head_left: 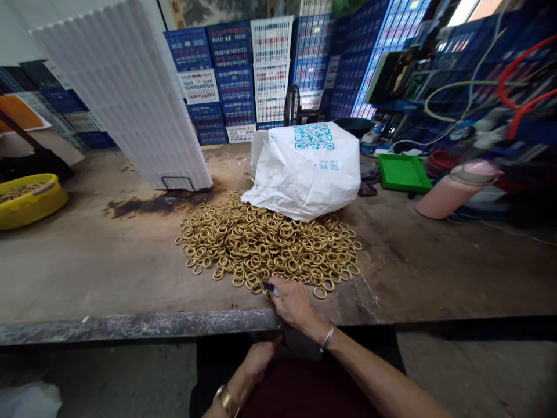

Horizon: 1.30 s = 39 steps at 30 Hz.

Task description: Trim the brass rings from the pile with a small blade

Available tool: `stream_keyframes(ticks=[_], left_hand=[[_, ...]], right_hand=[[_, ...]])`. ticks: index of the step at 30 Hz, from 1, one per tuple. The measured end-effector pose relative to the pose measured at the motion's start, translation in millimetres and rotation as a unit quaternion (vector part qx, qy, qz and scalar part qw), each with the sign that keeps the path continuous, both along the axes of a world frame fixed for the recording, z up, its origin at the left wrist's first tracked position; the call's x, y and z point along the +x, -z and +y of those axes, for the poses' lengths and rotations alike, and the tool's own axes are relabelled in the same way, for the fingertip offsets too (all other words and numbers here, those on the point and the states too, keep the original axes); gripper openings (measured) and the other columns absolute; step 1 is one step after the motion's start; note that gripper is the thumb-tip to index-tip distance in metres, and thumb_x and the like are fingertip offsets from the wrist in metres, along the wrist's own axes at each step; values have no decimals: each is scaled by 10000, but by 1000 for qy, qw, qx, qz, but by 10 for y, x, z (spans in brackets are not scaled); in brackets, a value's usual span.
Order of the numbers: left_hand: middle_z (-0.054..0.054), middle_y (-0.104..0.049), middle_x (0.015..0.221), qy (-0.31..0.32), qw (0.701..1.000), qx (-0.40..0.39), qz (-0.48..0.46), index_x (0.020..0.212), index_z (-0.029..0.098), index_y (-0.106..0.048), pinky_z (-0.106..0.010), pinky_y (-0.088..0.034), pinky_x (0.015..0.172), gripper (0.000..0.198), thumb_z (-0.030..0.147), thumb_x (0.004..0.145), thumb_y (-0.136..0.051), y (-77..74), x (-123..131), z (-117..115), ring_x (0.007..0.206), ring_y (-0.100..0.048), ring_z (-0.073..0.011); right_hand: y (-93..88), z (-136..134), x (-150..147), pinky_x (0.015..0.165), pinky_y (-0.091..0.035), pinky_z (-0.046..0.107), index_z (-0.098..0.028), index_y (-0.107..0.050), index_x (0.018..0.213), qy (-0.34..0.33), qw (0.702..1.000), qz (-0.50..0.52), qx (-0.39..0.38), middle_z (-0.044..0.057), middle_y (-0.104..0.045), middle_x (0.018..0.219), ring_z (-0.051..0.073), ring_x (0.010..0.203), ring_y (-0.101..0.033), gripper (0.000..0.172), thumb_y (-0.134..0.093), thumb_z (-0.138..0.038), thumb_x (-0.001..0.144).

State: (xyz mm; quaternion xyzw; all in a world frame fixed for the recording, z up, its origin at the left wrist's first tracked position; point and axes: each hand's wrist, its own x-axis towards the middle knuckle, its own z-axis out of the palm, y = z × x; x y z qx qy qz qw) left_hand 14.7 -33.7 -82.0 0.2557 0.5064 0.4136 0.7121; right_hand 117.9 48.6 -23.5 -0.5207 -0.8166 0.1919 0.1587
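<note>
A small dark tool [268, 287] appears pinched by the right hand [293, 302] at the near edge of the rings [270, 247], heaped mid-frame; rings are seemingly being drawn off, light control being called for; the left hand's [261, 355] grip, lower centre, cannot be told

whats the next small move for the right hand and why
Perhaps use the right hand to draw some gold-coloured rings toward the table edge: it holds a small dark object at their near side, while the left hand is on the body side of that edge.
</note>
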Motion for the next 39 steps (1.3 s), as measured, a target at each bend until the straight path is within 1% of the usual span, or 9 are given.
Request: stream_keyframes(ticks=[4,7,9,11,13,15,21,28,39], left_hand=[[-18,-632,675,76,996,22,44,758,190,-672,-257,-416,638,141,254,634,-654,-316,-33,-71,736,-569,-194],[-15,-616,699,166,976,107,93,780,173,-666,-222,-395,601,138,263,700,-599,-597,-94,-148,663,-540,-148],[-19,-593,665,110,982,108,108,829,163,-632,-207,-394,542,180,300,733,-564,-736,-108,-146,600,-532,-129],[-2,-563,619,-3,986,90,137,905,167,-583,-187,-370,450,239,335,735,-560,-813,-107,-84,509,-506,-110],[17,-550,603,-87,978,98,161,1003,180,-529,-173,-345,399,322,359,738,-558,-838,-103,20,451,-476,-94],[24,-554,605,-113,973,121,163,1076,187,-491,-168,-343,386,390,382,744,-553,-829,-99,129,434,-467,-88],[31,-531,548,-91,980,127,126,853,150,-575,-163,-334,389,300,426,735,-568,-740,-61,270,386,-430,-56],[48,-520,531,-92,976,141,138,853,160,-529,-156,-338,399,256,397,758,-552,-712,-52,250,385,-427,-49],[21,-541,628,-61,991,114,37,760,153,-515,-167,-366,399,265,417,765,-536,-725,-29,284,443,-455,-54]], right_hand=[[-45,43,83,539,-305,209,-194,-573,785,1,990,128,-56,-15,-550,618,103,547,-456,135,-439,-193,767],[-102,61,169,490,-303,181,-184,-545,737,6,954,263,-143,-48,-466,559,79,507,-392,99,-453,-217,751],[-123,58,218,458,-290,172,-182,-532,736,15,925,324,-196,-61,-444,537,70,478,-366,81,-471,-235,737],[-131,45,256,438,-282,171,-183,-522,731,13,904,355,-239,-68,-446,527,59,445,-350,88,-481,-261,738],[-136,27,281,425,-276,169,-182,-517,722,0,891,367,-269,-72,-453,522,49,418,-341,97,-484,-271,745],[-148,11,294,412,-269,166,-179,-515,718,-12,885,369,-285,-74,-451,513,43,403,-338,96,-492,-269,745],[-186,-16,282,381,-260,158,-174,-493,696,-12,869,373,-324,-76,-436,510,36,390,-334,148,-511,-314,741],[-111,-4,210,346,-239,159,-178,-459,688,29,843,400,-359,-77,-434,497,38,364,-314,260,-494,-429,744],[-194,39,158,438,-273,178,-172,-468,621,25,874,371,-312,-69,-411,489,55,451,-327,180,-507,-321,714]])
